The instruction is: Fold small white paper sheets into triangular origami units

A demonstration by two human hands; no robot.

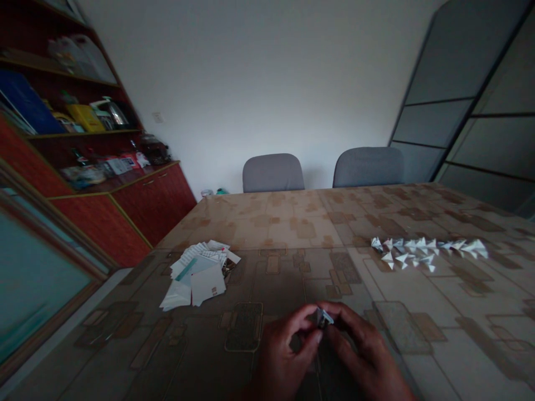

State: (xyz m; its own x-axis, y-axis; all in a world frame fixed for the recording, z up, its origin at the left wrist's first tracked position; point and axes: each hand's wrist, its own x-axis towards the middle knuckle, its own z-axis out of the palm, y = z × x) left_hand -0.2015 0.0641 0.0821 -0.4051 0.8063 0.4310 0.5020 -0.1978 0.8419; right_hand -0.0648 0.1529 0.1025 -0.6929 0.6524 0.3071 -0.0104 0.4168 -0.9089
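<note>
Between my two hands, just above the near part of the table, is a small folded paper piece (324, 318), greyish white. My left hand (288, 345) pinches it from the left with thumb and index finger. From the right, the thumb and fingers of my right hand (360, 342) close on the same piece. The fingertips cover much of it, so its full shape is hidden. To the right on the table stand several folded paper pieces (422, 245) with pointed tips, in two rough rows. A loose pile of paper sheets (208, 283) lies to the left.
The table (292, 223) wears a brown patterned cover. Two grey chairs, a left one (273, 172) and a right one (368, 167), stand behind its far edge. On the left is a reddish wooden cabinet (154, 200) with crowded shelves; at the right, a grey panelled wardrobe (443, 83).
</note>
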